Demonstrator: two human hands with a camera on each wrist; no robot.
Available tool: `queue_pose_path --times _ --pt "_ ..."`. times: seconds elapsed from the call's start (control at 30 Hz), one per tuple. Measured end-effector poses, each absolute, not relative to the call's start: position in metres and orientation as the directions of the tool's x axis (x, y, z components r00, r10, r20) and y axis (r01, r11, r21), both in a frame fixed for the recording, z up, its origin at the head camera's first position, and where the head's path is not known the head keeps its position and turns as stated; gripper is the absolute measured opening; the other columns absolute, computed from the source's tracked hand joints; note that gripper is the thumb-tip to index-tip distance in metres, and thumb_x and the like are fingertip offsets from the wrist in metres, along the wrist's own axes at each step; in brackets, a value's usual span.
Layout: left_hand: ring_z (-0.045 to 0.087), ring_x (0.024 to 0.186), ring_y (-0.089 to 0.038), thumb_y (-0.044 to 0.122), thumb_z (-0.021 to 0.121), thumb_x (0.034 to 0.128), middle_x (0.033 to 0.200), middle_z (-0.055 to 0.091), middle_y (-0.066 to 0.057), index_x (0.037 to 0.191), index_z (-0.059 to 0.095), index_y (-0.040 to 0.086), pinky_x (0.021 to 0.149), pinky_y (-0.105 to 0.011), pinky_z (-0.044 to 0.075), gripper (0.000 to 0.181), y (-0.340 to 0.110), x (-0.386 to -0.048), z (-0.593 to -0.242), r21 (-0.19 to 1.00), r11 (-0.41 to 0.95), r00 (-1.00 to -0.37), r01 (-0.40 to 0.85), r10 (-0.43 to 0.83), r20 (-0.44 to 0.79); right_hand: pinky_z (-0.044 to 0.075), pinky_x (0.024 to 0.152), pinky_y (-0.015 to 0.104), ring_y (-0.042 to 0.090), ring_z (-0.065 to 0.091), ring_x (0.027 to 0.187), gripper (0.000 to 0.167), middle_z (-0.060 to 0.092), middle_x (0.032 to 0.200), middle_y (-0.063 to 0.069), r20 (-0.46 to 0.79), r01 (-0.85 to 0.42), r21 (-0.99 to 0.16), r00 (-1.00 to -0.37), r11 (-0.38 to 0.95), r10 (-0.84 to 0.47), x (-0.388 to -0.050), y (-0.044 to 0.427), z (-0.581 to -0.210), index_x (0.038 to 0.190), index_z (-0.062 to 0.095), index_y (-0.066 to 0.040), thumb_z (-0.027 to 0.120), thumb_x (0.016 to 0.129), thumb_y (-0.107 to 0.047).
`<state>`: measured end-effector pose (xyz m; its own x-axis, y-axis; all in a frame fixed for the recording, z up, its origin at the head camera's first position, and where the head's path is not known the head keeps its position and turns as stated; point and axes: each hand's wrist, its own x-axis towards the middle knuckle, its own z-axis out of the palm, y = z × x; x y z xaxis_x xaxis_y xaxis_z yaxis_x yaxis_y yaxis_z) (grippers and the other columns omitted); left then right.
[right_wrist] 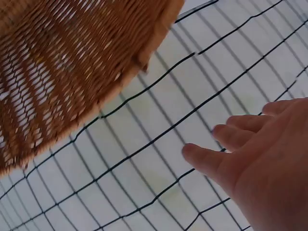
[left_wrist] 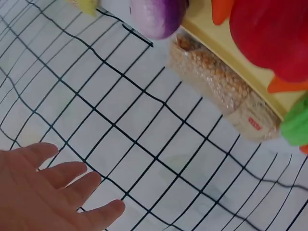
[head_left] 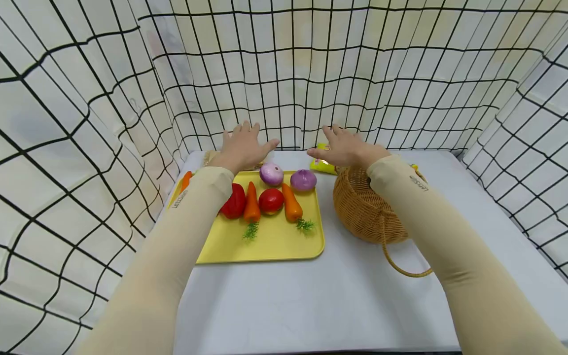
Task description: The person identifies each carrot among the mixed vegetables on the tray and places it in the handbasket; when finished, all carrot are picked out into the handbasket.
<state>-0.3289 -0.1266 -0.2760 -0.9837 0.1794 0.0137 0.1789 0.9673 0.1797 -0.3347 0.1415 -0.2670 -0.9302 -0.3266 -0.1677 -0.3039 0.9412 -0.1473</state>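
In the head view both hands are raised with fingers spread, holding nothing. The left hand (head_left: pixel 244 148) is over the back of the yellow tray (head_left: pixel 275 246); its fingers are also spread in the left wrist view, beside a bag of grains (left_wrist: pixel 216 82). My right hand (head_left: pixel 341 148) hovers by the wicker basket (head_left: pixel 361 212) and a yellow packet (head_left: pixel 323 166). On the tray lie a red pepper (head_left: pixel 234 202), a tomato (head_left: pixel 271 201), carrots (head_left: pixel 251 204) and two purple onions (head_left: pixel 303 180). The left sleeve hides part of the tray.
Black wire grid (head_left: pixel 293 64) with white cloth behind it encloses the white table (head_left: pixel 319 305) at the back and both sides. The basket's handle (head_left: pixel 399 268) hangs toward the front on the right. A green item (left_wrist: pixel 296 122) shows at the tray's edge in the left wrist view.
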Motion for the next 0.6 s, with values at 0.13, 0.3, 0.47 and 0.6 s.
queue_pose_path --times 0.13,0.3,0.47,0.6 --pt "0.021 0.144 -0.039 0.055 0.038 0.0989 0.158 0.024 -0.02 0.153 0.028 0.005 0.115 -0.056 0.016 0.075 -0.139 -0.32 -0.286 0.248 0.948 -0.98 0.198 0.183 0.084 0.015 0.116 0.056 0.04 0.012 0.147 0.097 0.002 0.162 0.02 -0.18 -0.351 -0.169 -0.908 0.921 -0.379 -0.319 0.135 -0.274 0.158 -0.002 -0.013 0.037 0.091 -0.073" --pt "0.034 0.138 -0.038 0.044 0.043 0.1 0.151 0.038 -0.017 0.147 0.04 0.005 0.11 -0.053 0.03 0.061 -0.165 -0.301 -0.301 0.384 0.909 -0.983 0.16 0.11 0.148 0.017 0.116 0.056 0.037 0.02 0.146 0.09 0.009 0.162 0.018 -0.168 -0.408 -0.181 -0.884 0.895 -0.437 -0.294 0.122 -0.285 0.158 0.006 -0.013 0.048 0.094 -0.061" --pt "0.038 0.134 -0.041 0.042 0.042 0.1007 0.147 0.043 -0.019 0.145 0.043 0.004 0.106 -0.057 0.033 0.058 -0.194 -0.282 -0.322 0.453 0.883 -0.982 0.12 0.04 0.183 0.027 0.114 0.05 0.037 0.025 0.144 0.086 0.012 0.162 0.019 -0.163 -0.425 -0.228 -0.87 0.876 -0.465 -0.273 0.11 -0.301 0.158 0.014 -0.013 0.054 0.094 -0.055" --pt "0.037 0.132 -0.044 0.043 0.043 0.101 0.147 0.042 -0.022 0.145 0.043 0.003 0.103 -0.059 0.033 0.059 -0.216 -0.269 -0.342 0.476 0.876 -0.983 0.079 -0.01 0.182 0.027 0.113 0.049 0.037 0.026 0.144 0.085 0.013 0.161 0.019 -0.178 -0.414 -0.268 -0.867 0.87 -0.466 -0.26 0.102 -0.318 0.157 0.018 -0.014 0.057 0.093 -0.054"
